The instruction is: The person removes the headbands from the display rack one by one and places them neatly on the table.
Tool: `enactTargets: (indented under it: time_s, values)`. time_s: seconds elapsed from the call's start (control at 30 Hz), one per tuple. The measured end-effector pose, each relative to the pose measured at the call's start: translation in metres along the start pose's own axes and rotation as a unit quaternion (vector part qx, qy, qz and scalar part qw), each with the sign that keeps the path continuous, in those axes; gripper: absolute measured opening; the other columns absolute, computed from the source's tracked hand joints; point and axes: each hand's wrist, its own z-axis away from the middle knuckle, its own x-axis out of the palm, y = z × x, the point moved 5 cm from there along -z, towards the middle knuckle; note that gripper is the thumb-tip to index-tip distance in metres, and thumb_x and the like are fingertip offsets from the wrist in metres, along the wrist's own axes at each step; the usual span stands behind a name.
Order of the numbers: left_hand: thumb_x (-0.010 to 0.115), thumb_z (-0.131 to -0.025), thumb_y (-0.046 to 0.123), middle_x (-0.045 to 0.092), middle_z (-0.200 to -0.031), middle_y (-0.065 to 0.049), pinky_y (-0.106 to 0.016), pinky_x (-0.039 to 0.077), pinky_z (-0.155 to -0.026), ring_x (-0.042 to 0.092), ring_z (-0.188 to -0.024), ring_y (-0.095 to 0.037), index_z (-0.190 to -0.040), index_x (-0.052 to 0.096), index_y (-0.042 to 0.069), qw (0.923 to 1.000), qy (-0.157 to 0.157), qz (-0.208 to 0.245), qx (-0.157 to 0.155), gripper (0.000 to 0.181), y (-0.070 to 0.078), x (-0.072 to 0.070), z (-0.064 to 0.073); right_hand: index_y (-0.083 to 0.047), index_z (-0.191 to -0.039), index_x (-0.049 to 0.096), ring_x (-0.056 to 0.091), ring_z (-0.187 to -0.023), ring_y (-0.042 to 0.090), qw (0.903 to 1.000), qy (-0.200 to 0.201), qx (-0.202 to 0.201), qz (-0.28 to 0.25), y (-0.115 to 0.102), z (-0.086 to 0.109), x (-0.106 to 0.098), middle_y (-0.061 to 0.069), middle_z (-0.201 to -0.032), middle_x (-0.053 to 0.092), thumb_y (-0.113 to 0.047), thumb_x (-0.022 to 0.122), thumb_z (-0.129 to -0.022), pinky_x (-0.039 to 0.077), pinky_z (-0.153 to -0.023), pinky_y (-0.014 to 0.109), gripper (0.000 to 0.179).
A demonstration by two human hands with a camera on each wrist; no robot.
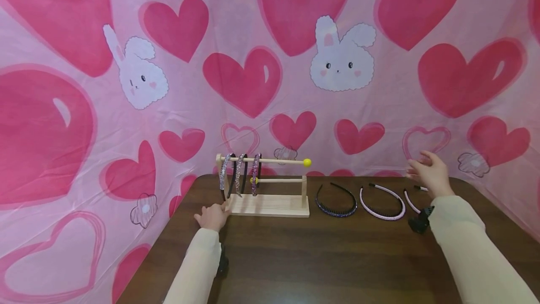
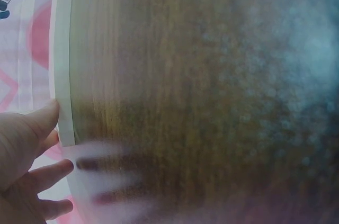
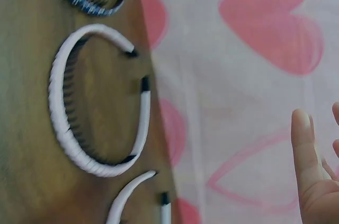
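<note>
A wooden headband stand (image 1: 265, 205) has two rods, and three glittery headbands (image 1: 255, 175) hang on its upper rod. My left hand (image 1: 212, 217) holds the left end of its base, thumb and forefinger at the corner. The wrist view shows this left hand (image 2: 32, 166) with its other fingers spread. Over the right side of the table, my right hand (image 1: 432, 175) is raised with nothing in it. Below it lies a pale pink headband (image 1: 411, 202), partly hidden by the wrist. Farther left are a white-pink headband (image 1: 396, 215) and a dark glittery headband (image 1: 337, 212).
Yellow balls (image 1: 307, 163) cap the rods' ends. The dark wooden table (image 1: 337, 257) reaches back to a pink curtain (image 1: 295, 102) with hearts and rabbits. A black wrist device (image 1: 419, 222) sits at my right cuff.
</note>
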Motion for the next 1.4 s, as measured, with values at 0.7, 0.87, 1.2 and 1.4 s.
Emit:
enactTargets:
  time_s: [0.7, 0.87, 1.2, 1.4]
  values:
    - [0.063, -0.086, 0.032, 0.06, -0.112, -0.022, -0.063, 0.025, -0.083, 0.044, -0.108, -0.047, -0.121, 0.061, 0.008, 1.0, -0.002, 0.0, 0.005, 0.042, 0.0, -0.001, 0.0, 0.0, -0.145, 0.017, 0.061, -0.065, 0.001, 0.9865, -0.106, -0.048, 0.115, -0.076, -0.011, 0.106, 0.031, -0.136, 0.026, -0.018, 0.057, -0.092, 0.052, -0.065, 0.027, 0.069]
    - [0.063, -0.086, 0.032, 0.06, -0.111, -0.022, -0.063, 0.025, -0.082, 0.045, -0.106, -0.045, -0.121, 0.061, 0.008, 1.0, -0.002, -0.001, 0.003, 0.043, 0.0, -0.001, 0.001, -0.005, -0.146, 0.019, 0.063, -0.072, 0.008, 0.9799, -0.129, -0.05, 0.144, -0.085, -0.009, 0.127, 0.028, -0.137, 0.029, -0.025, 0.058, -0.091, 0.051, -0.07, 0.03, 0.07]
    - [0.063, -0.086, 0.032, 0.061, -0.111, -0.022, -0.062, 0.024, -0.084, 0.045, -0.106, -0.045, -0.12, 0.061, 0.007, 0.9999, -0.011, 0.001, -0.005, 0.042, 0.001, -0.002, 0.002, -0.009, -0.144, 0.026, 0.064, -0.086, 0.025, 0.9713, -0.154, -0.062, 0.17, -0.096, -0.004, 0.169, 0.023, -0.135, 0.036, -0.024, 0.06, -0.09, 0.05, -0.075, 0.038, 0.066]
    - [0.063, -0.086, 0.032, 0.061, -0.11, -0.022, -0.062, 0.024, -0.084, 0.045, -0.104, -0.044, -0.121, 0.061, 0.007, 0.9999, -0.013, 0.002, -0.007, 0.043, 0.001, -0.002, 0.001, -0.009, -0.143, 0.028, 0.059, -0.095, 0.041, 0.9689, -0.175, -0.07, 0.16, -0.101, 0.0, 0.199, 0.022, -0.133, 0.039, -0.019, 0.062, -0.089, 0.052, -0.069, 0.034, 0.065]
